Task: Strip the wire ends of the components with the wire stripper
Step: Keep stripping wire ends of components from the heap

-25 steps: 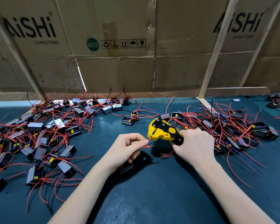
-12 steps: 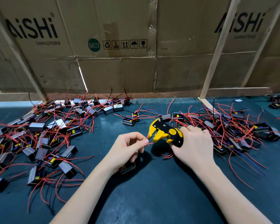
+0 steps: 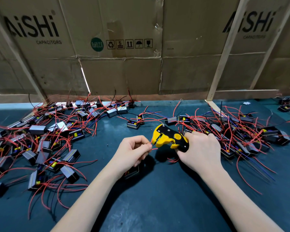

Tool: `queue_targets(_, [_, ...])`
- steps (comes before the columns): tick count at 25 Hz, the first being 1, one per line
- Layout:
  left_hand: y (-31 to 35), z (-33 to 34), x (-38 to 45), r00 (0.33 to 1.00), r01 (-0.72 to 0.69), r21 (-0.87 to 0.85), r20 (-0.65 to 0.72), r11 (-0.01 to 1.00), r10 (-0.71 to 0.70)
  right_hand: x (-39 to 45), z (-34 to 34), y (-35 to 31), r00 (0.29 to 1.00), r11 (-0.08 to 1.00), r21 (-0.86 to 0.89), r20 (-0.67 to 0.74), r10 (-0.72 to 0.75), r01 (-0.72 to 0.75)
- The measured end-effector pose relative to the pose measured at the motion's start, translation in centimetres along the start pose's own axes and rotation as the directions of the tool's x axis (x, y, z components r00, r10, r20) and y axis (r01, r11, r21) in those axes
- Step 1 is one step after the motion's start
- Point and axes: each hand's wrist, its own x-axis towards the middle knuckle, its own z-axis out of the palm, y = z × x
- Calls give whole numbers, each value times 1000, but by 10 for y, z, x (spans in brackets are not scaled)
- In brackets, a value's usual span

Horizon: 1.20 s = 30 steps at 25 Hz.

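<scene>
1. Head view, right hand point(image 3: 202, 151): fingers curled around the handles of the wire stripper point(image 3: 170, 138), a chunky tool of glossy yellow and matte black plastic; its head points left and its mouth stands apart, just above the dark teal mat point(image 3: 157, 206).
2. Left hand point(image 3: 132, 152): thumb and fingertips pinch thin red wires point(image 3: 152, 144) whose ends reach the stripper's mouth; whether they lie inside it I cannot tell; the held component point(image 3: 132, 172), a small dark box, peeks out beneath the palm.
3. Left pile point(image 3: 40, 144): boxy black components with grey flat faces, tangled in springy red leads.
4. Right pile point(image 3: 241, 131): the same boxes, red and a few blue wires, just beside the right hand.
5. Behind: creased brown cardboard point(image 3: 124, 72), printed "AiSHi CAPACITORS", braced by pale wooden slats point(image 3: 224, 56).
</scene>
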Motion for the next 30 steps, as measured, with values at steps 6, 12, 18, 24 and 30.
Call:
queue_targets(6, [-1, -1, 0, 999, -7, 4, 33, 1000, 6, -1, -5, -1, 999, 999, -33, 33, 30, -29])
queue_targets(12, [-7, -7, 2, 992, -51, 213, -98, 976, 73, 2, -3, 10, 994, 998, 14, -88, 59, -58])
queue_targets(18, [-5, -17, 5, 975, -160, -22, 155, 987, 162, 5, -2, 24, 963, 970, 148, -156, 218, -195])
queue_targets(24, [-26, -89, 11, 668, 379, 734, -638, 564, 382, 6, -15, 16, 960, 816, 567, -146, 239, -117])
queue_targets(30, [-37, -109, 7, 708, 617, 760, -650, 205, 277, 7, -35, 0, 801, -444, 682, 381, -462, -581])
